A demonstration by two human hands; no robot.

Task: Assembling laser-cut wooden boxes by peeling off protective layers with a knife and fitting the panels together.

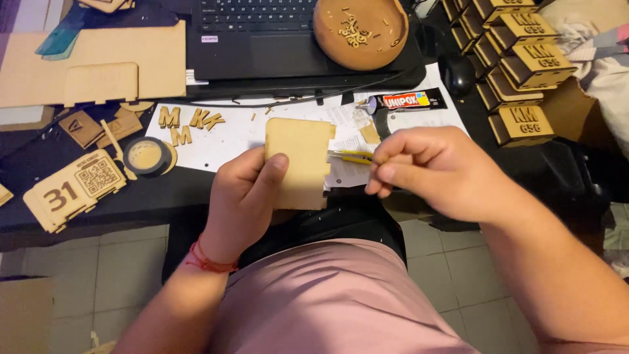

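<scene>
Left hand (pixel 246 196) clamps a thin wood panel (pixel 298 160), thumb on the near face, fingers behind, gripping its left edge; panel is held upright over the lap, just in front of the desk edge (pixel 131 203). Panel looks light, stiff, flat, with small notched tabs that could snap, so best held by the edges, not the tabs. Right hand (pixel 436 172) is pinched nearly closed on a thin yellow tool (pixel 350 156), tip pointing at the panel's right edge; contact can't be told. Glue tube (pixel 406 101) lies on paper beyond.
</scene>
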